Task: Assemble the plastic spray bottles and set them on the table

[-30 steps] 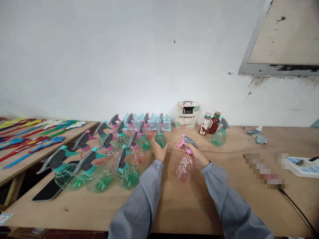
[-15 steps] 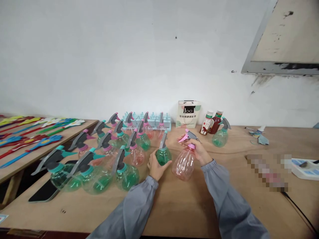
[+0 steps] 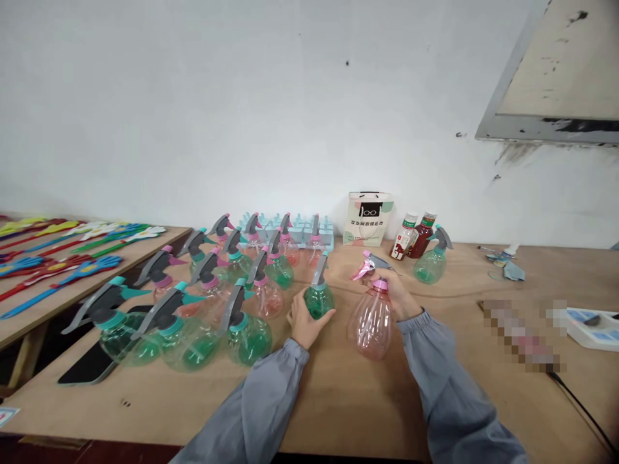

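Observation:
Around a green spray bottle (image 3: 319, 301) near the middle of the table, my left hand (image 3: 307, 322) is wrapped. My right hand (image 3: 396, 294) grips a pink spray bottle (image 3: 371, 325) at its neck, under the grey and pink trigger head. A gap of table separates these two bottles. Left of my left hand, several green and pink spray bottles stand in rows, among them a green one (image 3: 249, 338) with a teal collar. Another green spray bottle (image 3: 430, 264) stands behind my right hand, to the right.
A paper bag (image 3: 367, 219) and two sauce bottles (image 3: 403, 238) stand by the wall. Light blue molds (image 3: 309, 233) lie behind the rows. A phone (image 3: 87, 364) is at the left, a white tray (image 3: 594, 330) at the right. Colourful hand-shaped sticks (image 3: 89, 270) cover the left table.
The pink bottle in my right hand has moved slightly right, away from the green one. My left hand keeps its hold on the green bottle. The view has shifted a little.

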A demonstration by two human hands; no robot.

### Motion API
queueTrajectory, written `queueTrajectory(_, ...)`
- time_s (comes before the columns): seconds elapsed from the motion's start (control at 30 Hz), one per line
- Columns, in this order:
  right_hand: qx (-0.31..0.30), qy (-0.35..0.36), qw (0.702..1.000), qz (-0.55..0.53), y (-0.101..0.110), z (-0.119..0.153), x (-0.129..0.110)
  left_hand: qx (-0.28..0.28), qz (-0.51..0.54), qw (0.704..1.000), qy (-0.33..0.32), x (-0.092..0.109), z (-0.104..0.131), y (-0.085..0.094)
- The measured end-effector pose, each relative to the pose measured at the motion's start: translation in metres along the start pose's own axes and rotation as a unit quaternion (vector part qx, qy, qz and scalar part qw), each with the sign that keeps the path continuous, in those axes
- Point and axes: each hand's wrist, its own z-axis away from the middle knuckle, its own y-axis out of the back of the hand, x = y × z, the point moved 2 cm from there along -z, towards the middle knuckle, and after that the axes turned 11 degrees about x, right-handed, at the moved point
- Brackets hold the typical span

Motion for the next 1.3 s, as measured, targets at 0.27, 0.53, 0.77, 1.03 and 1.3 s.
queueTrajectory(0.27, -0.017, 0.031, 0.999, 0.001, -0.0031, 0.0030, -0.0009, -0.005, 0.011, 1.000, 0.007, -0.0002, 0.0001, -0.0007)
queueTrajectory(0.53, -0.016, 0.037, 0.999, 0.000, -0.0007, 0.0039, -0.0035, -0.005, 0.013, 1.000, -0.001, -0.0010, 0.0007, -0.0015)
queueTrajectory(0.77, -0.026, 0.014, 0.999, 0.011, 0.0012, 0.0042, -0.0005, -0.008, 0.007, 1.000, 0.006, 0.0005, 0.0007, -0.0010)
queueTrajectory(1.03, 0.004, 0.017, 1.000, -0.010, -0.0004, 0.0045, -0.0010, 0.007, 0.017, 1.000, -0.009, -0.0014, 0.0006, -0.0019)
queueTrajectory(1.3, -0.005, 0.013, 1.000, 0.025, -0.0054, 0.0082, -0.0030, 0.013, 0.015, 1.000, -0.017, -0.0027, 0.0008, -0.0031)
